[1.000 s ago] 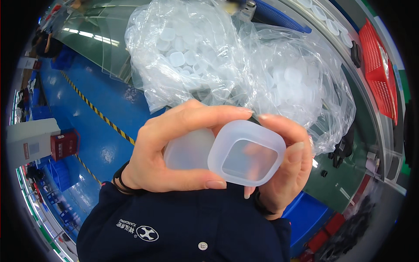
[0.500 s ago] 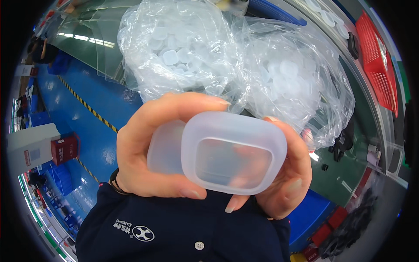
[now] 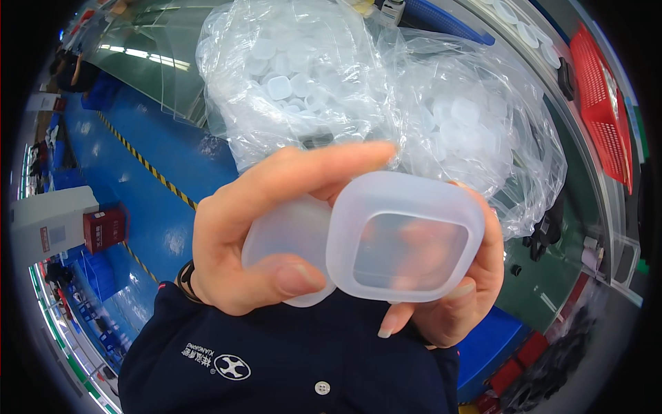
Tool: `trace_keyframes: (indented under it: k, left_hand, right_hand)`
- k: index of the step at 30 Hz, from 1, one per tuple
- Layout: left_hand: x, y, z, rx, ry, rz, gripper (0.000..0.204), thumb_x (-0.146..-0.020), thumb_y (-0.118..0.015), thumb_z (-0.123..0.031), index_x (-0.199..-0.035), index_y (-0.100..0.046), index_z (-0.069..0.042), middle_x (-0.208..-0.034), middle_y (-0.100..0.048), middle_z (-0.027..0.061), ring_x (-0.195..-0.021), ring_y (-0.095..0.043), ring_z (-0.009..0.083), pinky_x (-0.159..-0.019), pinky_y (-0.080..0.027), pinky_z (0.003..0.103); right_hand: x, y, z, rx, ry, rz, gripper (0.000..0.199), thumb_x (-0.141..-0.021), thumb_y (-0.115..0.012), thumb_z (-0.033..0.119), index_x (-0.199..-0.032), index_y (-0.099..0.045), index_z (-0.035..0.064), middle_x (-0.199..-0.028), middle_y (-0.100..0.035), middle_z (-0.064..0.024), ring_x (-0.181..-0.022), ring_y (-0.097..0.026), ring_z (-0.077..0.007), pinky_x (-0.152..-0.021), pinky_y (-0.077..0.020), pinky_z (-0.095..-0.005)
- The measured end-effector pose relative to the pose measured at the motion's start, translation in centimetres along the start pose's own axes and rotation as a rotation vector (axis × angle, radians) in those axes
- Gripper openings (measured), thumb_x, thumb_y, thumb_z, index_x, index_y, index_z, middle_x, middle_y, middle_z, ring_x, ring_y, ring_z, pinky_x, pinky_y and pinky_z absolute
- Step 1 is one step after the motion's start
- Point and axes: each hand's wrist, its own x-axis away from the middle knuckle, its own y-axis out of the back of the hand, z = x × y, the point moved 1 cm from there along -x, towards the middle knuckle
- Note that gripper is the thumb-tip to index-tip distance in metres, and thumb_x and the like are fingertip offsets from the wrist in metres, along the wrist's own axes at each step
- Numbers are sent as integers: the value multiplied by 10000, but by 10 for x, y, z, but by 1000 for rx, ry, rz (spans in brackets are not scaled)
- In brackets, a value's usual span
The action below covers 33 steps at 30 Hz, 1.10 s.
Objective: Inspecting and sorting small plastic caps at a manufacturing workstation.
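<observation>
A frosted, translucent plastic box with rounded corners [image 3: 408, 238] is held up in front of me, its clear square panel toward me. My right hand [image 3: 472, 310] wraps round its right side and underside, with fingers showing blurred through the panel. Partly behind it on the left is a second frosted, rounded piece [image 3: 286, 231], perhaps a matching box. My left hand [image 3: 231, 238] grips that piece with the thumb across its front. The left index finger reaches over the top, near the upper edge of the first box.
Beyond my hands, two clear plastic bags [image 3: 234, 114] [image 3: 538, 152] full of small frosted pieces rest on a green tabletop [image 3: 531, 276]. A red perforated basket [image 3: 600, 103] stands at the far right. A blue tray [image 3: 448, 21] lies behind the bags. Left is blue floor with a striped line [image 3: 148, 165].
Both hands have shifted slightly right. The front box has moved right relative to the left piece, uncovering more of it. My left index finger is straighter, and the left thumb now lies across the piece.
</observation>
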Motion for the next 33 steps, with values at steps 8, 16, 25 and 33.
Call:
trace_keyframes:
  k: [8, 16, 25, 33]
  left_hand:
    - [-6, 10, 0, -612, -298, 206, 321, -657, -692, -104, -933, -538, -47, -956, -457, 164, -818, -525, 227, -682, -450, 272]
    - [-3, 16, -8, -567, -153, -51, 630, -719, -603, -415, -1052, -475, 104, -906, -462, 135, -754, -500, 174, -631, -418, 264]
    - [-3, 10, -5, -561, -175, 120, 626, -637, -656, -491, -907, -535, 61, -928, -454, 157, -777, -531, 209, -664, -427, 282]
    - [-18, 16, -14, -558, -86, 235, 350, -721, -623, -357, -777, -577, -14, -893, -480, 147, -762, -524, 200, -674, -415, 274]
  right_hand:
    - [-1, 5, -5, -24, 99, -57, 582, -789, -542, 272, -1189, -315, -85, -1107, -460, -245, -971, -523, -289, -786, -463, -329]
    - [-5, 11, -2, 86, 224, 150, 816, -675, -646, 121, -1282, -132, -58, -1203, -368, -285, -1116, -419, -274, -907, -370, -339]
    - [-5, 13, -6, 63, 278, 194, 866, -634, -665, 26, -1291, -104, -42, -1173, -417, -257, -1075, -462, -242, -852, -421, -298]
    - [-2, 18, -6, 191, 293, 275, 828, -608, -649, -35, -1285, -172, -21, -1140, -464, -223, -1031, -497, -241, -845, -426, -303]
